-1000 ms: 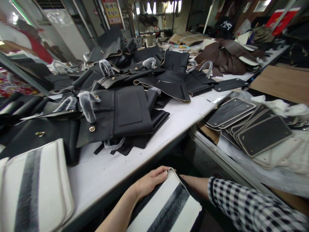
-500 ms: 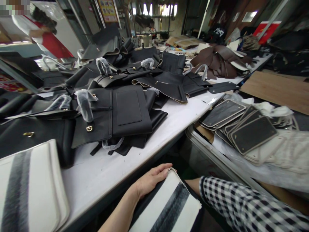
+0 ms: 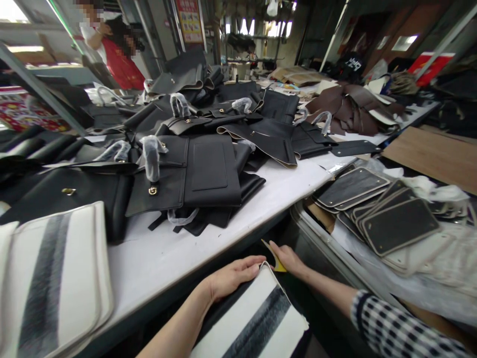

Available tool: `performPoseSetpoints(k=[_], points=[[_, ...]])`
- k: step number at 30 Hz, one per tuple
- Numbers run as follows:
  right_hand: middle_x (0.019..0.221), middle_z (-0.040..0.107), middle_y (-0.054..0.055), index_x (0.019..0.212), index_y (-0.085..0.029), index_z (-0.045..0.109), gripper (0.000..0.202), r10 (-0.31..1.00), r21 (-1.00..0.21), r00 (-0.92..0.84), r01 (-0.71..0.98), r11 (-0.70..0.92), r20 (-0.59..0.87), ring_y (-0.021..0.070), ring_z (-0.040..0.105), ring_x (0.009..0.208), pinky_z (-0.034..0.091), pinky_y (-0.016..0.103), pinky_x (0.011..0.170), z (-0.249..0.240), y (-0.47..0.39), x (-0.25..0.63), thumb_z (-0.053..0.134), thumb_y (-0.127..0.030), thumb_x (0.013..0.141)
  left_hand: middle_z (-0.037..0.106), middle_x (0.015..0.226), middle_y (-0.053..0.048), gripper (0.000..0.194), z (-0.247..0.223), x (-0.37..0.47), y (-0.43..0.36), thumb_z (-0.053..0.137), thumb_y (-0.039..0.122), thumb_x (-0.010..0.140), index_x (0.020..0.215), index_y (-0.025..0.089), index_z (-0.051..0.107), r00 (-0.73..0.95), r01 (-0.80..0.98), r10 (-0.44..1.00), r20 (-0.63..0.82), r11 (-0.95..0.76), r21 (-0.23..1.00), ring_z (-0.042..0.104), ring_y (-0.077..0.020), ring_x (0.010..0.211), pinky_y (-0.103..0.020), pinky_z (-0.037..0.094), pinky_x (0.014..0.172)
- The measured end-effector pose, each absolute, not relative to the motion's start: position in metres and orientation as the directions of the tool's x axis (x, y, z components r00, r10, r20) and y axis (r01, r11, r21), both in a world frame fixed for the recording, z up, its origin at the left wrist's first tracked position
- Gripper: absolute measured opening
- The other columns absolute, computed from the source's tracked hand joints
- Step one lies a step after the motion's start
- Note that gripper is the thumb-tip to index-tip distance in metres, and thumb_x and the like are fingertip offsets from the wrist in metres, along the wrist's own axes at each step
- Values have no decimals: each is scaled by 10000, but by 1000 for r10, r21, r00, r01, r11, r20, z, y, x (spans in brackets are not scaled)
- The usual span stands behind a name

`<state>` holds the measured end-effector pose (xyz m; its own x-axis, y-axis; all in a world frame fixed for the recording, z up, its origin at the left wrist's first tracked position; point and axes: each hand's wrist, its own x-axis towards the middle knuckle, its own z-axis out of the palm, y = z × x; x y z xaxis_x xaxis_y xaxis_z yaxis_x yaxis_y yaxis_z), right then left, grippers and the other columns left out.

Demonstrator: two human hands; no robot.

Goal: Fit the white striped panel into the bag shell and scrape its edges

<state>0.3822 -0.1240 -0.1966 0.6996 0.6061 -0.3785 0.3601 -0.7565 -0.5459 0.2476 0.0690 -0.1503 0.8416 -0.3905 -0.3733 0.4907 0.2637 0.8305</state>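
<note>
A white panel with a dark, rough stripe lies low in front of me, below the table edge. My left hand is closed over its upper left edge, thumb on the white face. Just beyond the panel's top corner, my right hand pinches a flat yellow piece with a thin pointed end; its kind is unclear. Several similar white panels with dark stripes are stacked on the left of the table.
Black leather bag pieces with plastic-wrapped handles cover much of the white table. At the right, a bin bears dark panels with pale edges. Brown leather pieces lie farther back. A person in a red apron stands far left.
My right hand has come out from behind the panel's corner to the right, showing the yellow piece. My left hand stays on the panel. The view has shifted left.
</note>
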Motion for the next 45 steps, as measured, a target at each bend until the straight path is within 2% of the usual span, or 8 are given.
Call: performPoseSetpoints(k=[2,6,10,14,19,32,41,45], points=[[530,588,50,542,-148,587,711,733,-510,617,550,-661,-286,147,557,534,290,275,510,-180,-125,404,208,-509,1023,552,1403,-124,620,-150,249,69,604,479,898,1417,172,459,842,485,-405,-356,278,829,483,-280,1310,-426,314,1134],[591,674,78,567,-165,649,632,947,-402,298,858,-320,-118,163,576,567,182,314,543,-141,-103,430,358,-575,951,575,1371,-110,572,-148,252,68,604,463,900,1392,190,507,854,436,-432,-291,285,854,489,-289,1291,-425,316,1121],[582,687,100,567,-172,672,635,997,-291,35,955,-54,-71,169,573,531,138,312,528,-124,-73,431,355,-565,951,642,1243,-92,557,-149,253,68,642,453,873,1353,185,550,854,434,-444,-270,323,841,576,-280,1148,-411,381,1049],[580,690,98,594,-170,685,632,995,-228,-83,971,68,-55,161,574,502,140,298,512,-122,-66,429,321,-520,975,653,1188,-68,592,-149,252,69,674,445,854,1375,212,518,842,465,-454,-290,340,817,605,-225,1034,-332,438,927],[569,687,96,597,-169,691,630,990,-196,-131,973,120,-47,168,590,495,161,296,501,-120,-68,429,317,-495,984,659,1162,-59,636,-147,251,66,722,443,816,1376,231,510,833,497,-457,-313,368,786,621,-188,936,-295,452,861],[573,694,70,607,-176,700,596,992,-175,-112,979,100,-61,158,611,498,156,286,494,-120,-73,423,337,-450,991,569,1348,-69,702,-148,253,66,739,403,804,1426,246,454,867,420,-428,-257,348,838,533,-273,1188,-360,407,988],[594,703,63,613,-184,712,601,995,-135,-58,990,47,-77,183,642,518,141,290,485,-116,-77,415,328,-442,996,614,1226,-32,612,-145,253,65,712,381,829,1386,239,502,879,386,-396,-267,258,886,515,-249,1158,-334,386,989],[594,702,67,621,-182,717,610,995,-120,-39,992,27,-96,181,645,523,175,283,485,-115,-78,413,311,-431,1002,630,1113,-19,509,-142,254,61,700,371,839,1304,210,571,908,318,-350,-230,218,923,548,-200,991,-286,415,878]])
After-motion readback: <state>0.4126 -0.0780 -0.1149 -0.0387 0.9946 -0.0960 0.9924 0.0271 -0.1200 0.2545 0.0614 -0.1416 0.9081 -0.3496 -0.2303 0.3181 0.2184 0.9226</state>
